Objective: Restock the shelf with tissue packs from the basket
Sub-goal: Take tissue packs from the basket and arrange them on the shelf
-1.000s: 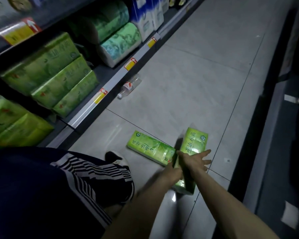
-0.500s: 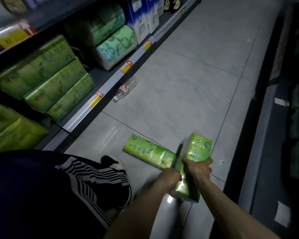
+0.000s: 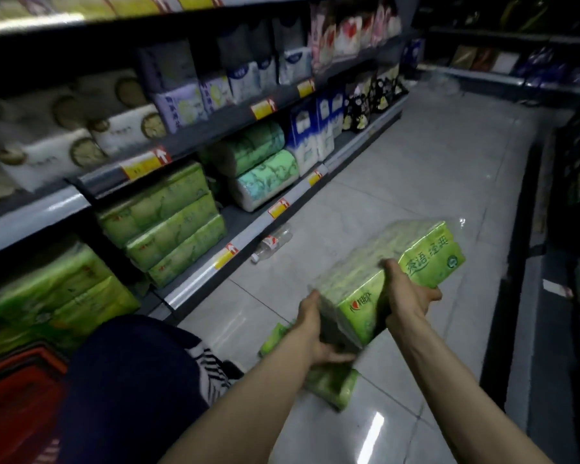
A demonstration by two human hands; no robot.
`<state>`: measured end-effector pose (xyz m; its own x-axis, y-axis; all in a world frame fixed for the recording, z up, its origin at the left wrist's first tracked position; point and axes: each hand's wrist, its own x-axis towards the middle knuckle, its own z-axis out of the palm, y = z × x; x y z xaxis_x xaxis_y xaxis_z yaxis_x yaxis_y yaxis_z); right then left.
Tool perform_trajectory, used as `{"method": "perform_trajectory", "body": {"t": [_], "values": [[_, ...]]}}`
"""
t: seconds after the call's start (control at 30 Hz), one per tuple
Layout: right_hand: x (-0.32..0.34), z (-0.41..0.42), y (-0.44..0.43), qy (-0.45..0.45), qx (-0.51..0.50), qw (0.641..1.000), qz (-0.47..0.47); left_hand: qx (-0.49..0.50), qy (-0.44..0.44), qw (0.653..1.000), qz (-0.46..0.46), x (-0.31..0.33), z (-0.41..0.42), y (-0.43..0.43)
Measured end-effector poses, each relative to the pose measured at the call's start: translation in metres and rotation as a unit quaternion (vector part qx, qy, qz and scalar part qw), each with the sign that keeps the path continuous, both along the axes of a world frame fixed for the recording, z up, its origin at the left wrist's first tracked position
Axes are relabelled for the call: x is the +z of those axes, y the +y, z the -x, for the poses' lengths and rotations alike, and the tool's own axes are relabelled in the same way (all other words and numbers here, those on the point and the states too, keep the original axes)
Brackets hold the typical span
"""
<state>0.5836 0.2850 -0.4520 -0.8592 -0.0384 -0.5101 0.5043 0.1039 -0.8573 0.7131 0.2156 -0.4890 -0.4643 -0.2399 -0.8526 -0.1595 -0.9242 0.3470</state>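
Fingers (image 3: 337,357) of my left hand (image 3: 310,324) and right hand (image 3: 407,294) clamp the pack (image 3: 429,262) from either side, above a second pack (image 3: 332,386) on the floor (image 3: 416,162).

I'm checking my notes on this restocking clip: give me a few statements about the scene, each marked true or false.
1. The left hand and right hand both hold one green tissue pack. True.
2. That pack rests on the shelf. False: it is held up over the aisle floor.
3. A second green pack lies on the floor below it. True.
4. The plastic bottle stands upright. False: it lies on its side by the shelf base.
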Motion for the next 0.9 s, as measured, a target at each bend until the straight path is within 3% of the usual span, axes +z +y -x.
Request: {"method": "perform_trajectory", "body": {"t": [0.27, 0.43, 0.57, 0.67, 0.73, 0.77, 0.9], "values": [[0.114, -0.067, -0.110, -0.031, 0.067, 0.976, 0.203, 0.086, 0.103, 0.980, 0.144, 0.147, -0.056, -0.087], [0.152, -0.109, -0.167, -0.023, 0.129, 0.967, 0.219, 0.130, 0.094, 0.969, 0.186, 0.182, -0.106, -0.129], [0.152, -0.137, -0.202, -0.060, 0.193, 0.955, 0.215, 0.157, 0.060, 0.970, 0.175, 0.171, -0.134, -0.154], [0.006, -0.080, -0.313, -0.083, 0.209, 0.964, 0.146, 0.181, 0.000, 0.970, 0.160, 0.146, -0.149, -0.167], [-0.055, -0.077, -0.347, -0.135, 0.249, 0.948, 0.148, 0.180, -0.039, 0.972, 0.147, 0.126, -0.159, -0.172], [-0.053, -0.095, -0.331, -0.154, 0.264, 0.939, 0.156, 0.181, -0.053, 0.972, 0.140, 0.117, -0.164, -0.173], [0.076, -0.184, -0.238, -0.261, 0.382, 0.878, 0.119, 0.194, -0.094, 0.967, 0.135, 0.086, -0.181, -0.192]]}}
